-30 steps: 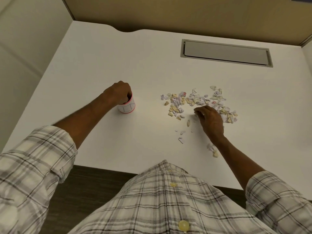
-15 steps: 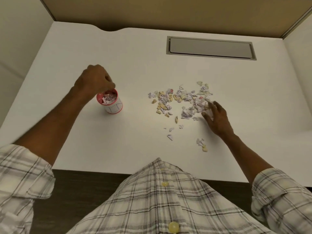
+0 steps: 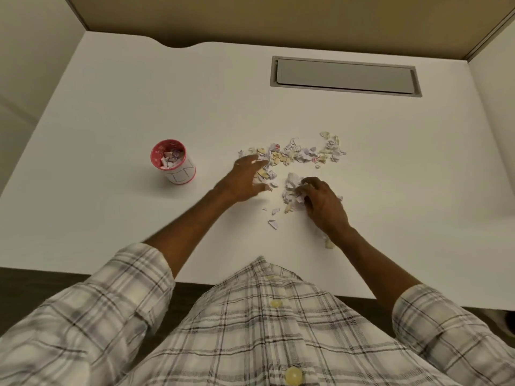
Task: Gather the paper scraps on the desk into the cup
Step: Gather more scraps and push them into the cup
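White desk [image 3: 111, 107], seen from above. Toward the left edge, well clear of the near edge: small red-rimmed paper cup [image 3: 173, 162], upright, white wall with faint line markings, already partly filled with paper scraps. Right of the cup, around mid-desk: a loose scatter of paper scraps [image 3: 302, 154], white, pale yellow and lilac, stretched in a ragged band running toward the right edge. A few stray bits [image 3: 273, 223] lying nearer the near edge, apart from the band.

Left hand [image 3: 245, 178] at the left end of the band, palm down, fingers spread apart and blurred, fingertips touching or just over the nearest scraps; nothing visibly gripped. Well apart from the cup.

Right hand [image 3: 320, 199] just below the band, fingers curled together around a crumpled bunch of pale scraps [image 3: 292, 188], bunch pressed against the desk surface. Another small piece [image 3: 328, 243] showing beside the right wrist.

Toward the far edge, right of centre: grey rectangular cable hatch [image 3: 345, 76] set flush into the desk. Plaid shirt sleeves [image 3: 117, 302] rolled up on both forearms. Tan partition panel [image 3: 250, 15] behind the far edge.
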Demonstrator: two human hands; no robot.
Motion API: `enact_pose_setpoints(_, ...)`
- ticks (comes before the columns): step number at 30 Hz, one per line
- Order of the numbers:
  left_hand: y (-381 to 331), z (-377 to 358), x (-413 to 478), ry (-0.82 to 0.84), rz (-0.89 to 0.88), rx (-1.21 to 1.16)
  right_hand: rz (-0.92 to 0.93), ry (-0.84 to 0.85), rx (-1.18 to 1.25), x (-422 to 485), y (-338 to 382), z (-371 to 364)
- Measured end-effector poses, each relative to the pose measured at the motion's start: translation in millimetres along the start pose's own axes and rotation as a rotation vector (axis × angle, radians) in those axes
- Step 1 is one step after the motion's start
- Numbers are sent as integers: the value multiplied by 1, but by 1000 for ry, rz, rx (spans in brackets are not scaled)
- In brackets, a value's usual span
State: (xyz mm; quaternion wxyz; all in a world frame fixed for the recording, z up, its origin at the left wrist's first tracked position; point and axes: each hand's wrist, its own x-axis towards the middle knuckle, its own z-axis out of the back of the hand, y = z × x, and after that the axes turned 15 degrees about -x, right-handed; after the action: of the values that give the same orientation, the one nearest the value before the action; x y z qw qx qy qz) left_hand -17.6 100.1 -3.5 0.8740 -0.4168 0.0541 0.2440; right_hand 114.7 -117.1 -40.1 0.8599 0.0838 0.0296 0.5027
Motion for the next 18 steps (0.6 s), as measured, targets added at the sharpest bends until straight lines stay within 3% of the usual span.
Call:
enact_pose_setpoints(6,0,-52,9,7,83,168,-40,118,241,-22,-32,17)
enact_pose_setpoints(10,3,-68,6,-56,-19,199,-148,206,225,-30,-37,10)
enact_pose_setpoints(15,3,-80,-8,-229,-94,-132,-34,150,24,-13,-17,-7)
enact_pose_setpoints(18,-1,-76,-11,-238,-66,-259,40,180,-66,13,-4,-11)
